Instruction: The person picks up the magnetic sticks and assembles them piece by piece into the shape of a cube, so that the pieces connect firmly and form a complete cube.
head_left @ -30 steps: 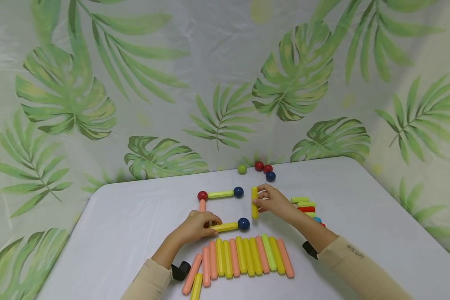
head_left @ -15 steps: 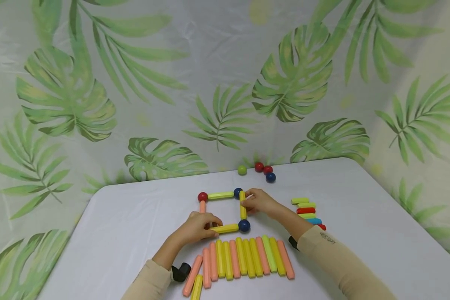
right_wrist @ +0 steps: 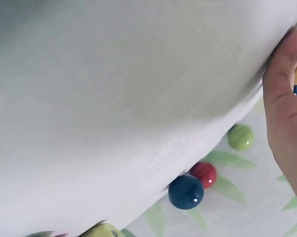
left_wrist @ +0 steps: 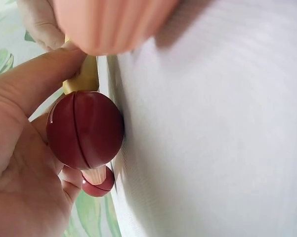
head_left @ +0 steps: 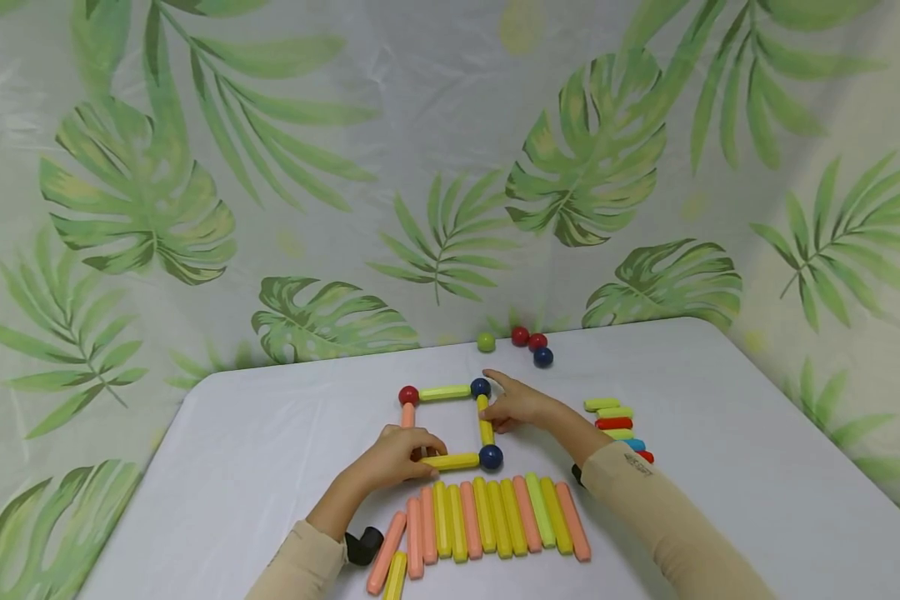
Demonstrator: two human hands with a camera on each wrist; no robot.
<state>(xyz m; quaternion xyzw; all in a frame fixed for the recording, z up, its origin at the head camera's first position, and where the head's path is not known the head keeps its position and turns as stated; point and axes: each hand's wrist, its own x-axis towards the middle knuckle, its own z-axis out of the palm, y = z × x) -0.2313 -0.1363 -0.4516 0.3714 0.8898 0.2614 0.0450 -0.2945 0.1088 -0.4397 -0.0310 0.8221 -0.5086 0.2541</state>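
Observation:
Sticks and balls form a four-sided frame on the table. My left hand (head_left: 397, 457) grips the near yellow stick (head_left: 456, 461) at its left end, beside a dark red ball (left_wrist: 86, 129) seen in the left wrist view. On the right side, my right hand (head_left: 521, 404) pinches another yellow stick (head_left: 487, 433) that spans the near blue ball (head_left: 491, 457) and the far blue ball (head_left: 481, 387). One finger of that hand points up beside the far ball. A light green stick (head_left: 444, 392) joins it to a red ball (head_left: 408, 396), below which a pink stick (head_left: 408, 415) runs toward me.
A row of pink, yellow and green sticks (head_left: 504, 517) lies in front of the frame. Short coloured sticks (head_left: 613, 423) are stacked to the right. At the table's back edge sit a green ball (head_left: 486, 342), red balls (head_left: 520, 336) and a blue ball (head_left: 543, 357).
My right hand has moved left with the yellow stick and brought it down between the two blue balls, closing the frame's right side. The left hand stays in place.

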